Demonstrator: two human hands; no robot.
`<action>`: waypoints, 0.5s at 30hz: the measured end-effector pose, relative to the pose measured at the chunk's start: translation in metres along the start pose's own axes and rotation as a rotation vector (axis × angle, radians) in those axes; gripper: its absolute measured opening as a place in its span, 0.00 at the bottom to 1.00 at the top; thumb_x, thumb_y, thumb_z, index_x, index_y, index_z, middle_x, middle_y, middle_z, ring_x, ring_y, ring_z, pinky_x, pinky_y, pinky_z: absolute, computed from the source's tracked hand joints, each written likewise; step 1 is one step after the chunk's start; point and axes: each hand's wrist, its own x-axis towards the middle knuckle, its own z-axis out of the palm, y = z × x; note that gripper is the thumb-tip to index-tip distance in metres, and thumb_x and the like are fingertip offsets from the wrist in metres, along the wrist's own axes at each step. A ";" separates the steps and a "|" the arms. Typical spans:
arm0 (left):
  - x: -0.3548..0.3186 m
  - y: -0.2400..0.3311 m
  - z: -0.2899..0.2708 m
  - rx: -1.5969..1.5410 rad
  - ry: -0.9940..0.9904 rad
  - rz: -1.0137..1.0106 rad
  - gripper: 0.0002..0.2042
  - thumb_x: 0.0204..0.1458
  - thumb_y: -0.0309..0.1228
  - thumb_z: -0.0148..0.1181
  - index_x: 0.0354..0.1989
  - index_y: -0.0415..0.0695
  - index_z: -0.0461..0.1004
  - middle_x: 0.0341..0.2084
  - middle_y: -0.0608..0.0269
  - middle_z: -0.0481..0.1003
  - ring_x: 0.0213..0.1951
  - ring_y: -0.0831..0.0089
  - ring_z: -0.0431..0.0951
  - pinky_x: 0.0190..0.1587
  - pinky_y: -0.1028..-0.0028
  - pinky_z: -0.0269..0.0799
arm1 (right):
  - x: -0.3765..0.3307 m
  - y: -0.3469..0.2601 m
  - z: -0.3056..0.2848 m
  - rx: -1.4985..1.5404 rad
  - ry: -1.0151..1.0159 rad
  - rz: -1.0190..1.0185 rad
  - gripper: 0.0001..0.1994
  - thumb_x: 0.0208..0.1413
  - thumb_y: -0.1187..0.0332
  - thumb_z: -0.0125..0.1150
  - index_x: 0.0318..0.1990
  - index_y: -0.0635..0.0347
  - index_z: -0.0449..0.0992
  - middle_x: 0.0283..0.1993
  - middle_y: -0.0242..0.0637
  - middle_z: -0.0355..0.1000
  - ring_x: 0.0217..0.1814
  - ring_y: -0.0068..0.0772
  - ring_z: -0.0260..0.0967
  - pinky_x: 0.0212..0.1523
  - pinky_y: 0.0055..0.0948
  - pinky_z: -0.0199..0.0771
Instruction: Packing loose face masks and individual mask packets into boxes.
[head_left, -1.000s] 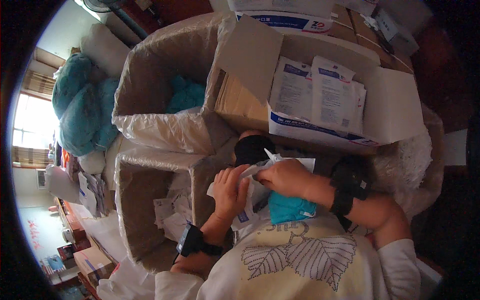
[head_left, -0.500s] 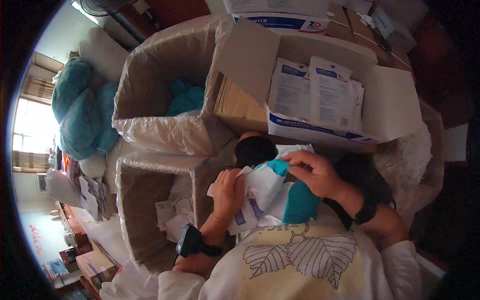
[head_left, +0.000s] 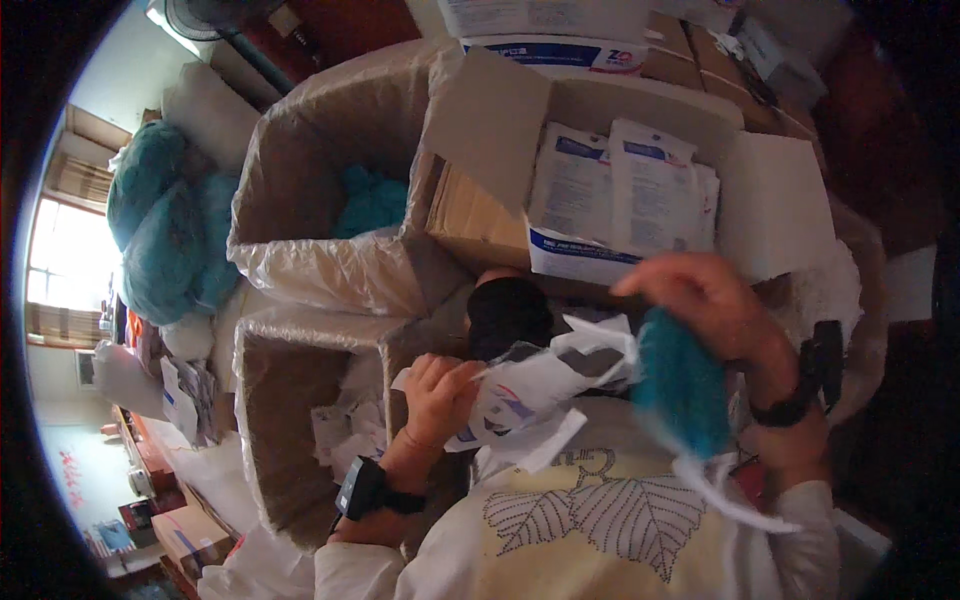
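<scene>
Several teal bundles sit heaped between nine and ten o'clock. Next come a film-lined lower carton at eight, with white scraps inside, and a film-lined upper carton at ten, holding teal pieces. At seven o'clock the left hand has its fingers curled, pinching the edge of a white packet that stretches toward five. At two o'clock an open box holds upright packets. The teal mask hangs at four, a white strap trailing below it. At three, the right hand is bent over the mask; its fingers are blurred, so I cannot tell their grip. Half a second ago, mask and packet were bunched together; now they are apart, so the unwrapping looks done.
</scene>
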 end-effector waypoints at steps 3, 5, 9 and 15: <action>0.004 0.006 -0.003 0.018 -0.022 0.097 0.16 0.29 0.23 0.59 0.32 0.49 0.72 0.23 0.67 0.69 0.25 0.66 0.67 0.26 0.69 0.61 | 0.029 -0.001 0.015 -0.493 -0.465 -0.040 0.13 0.51 0.58 0.47 0.32 0.56 0.74 0.31 0.39 0.73 0.32 0.42 0.70 0.33 0.36 0.68; 0.000 0.005 0.004 -0.011 -0.039 0.088 0.15 0.31 0.24 0.59 0.32 0.49 0.72 0.23 0.67 0.69 0.25 0.66 0.67 0.27 0.69 0.60 | 0.034 0.023 0.039 -0.540 -0.674 -0.042 0.10 0.49 0.60 0.49 0.33 0.50 0.74 0.32 0.41 0.72 0.34 0.45 0.69 0.33 0.37 0.67; -0.011 0.004 0.014 -0.040 -0.100 -0.018 0.12 0.34 0.21 0.56 0.31 0.44 0.72 0.24 0.61 0.69 0.28 0.64 0.68 0.29 0.69 0.61 | 0.021 0.064 0.084 -0.477 -0.667 0.007 0.08 0.49 0.60 0.50 0.35 0.49 0.71 0.29 0.41 0.71 0.31 0.45 0.69 0.31 0.39 0.67; -0.005 -0.008 0.019 -0.095 -0.031 -0.155 0.11 0.39 0.22 0.53 0.34 0.42 0.72 0.29 0.57 0.70 0.32 0.60 0.69 0.34 0.68 0.63 | -0.004 0.086 0.110 -0.244 -0.174 -0.005 0.11 0.49 0.59 0.54 0.37 0.51 0.68 0.24 0.42 0.70 0.29 0.46 0.69 0.31 0.39 0.68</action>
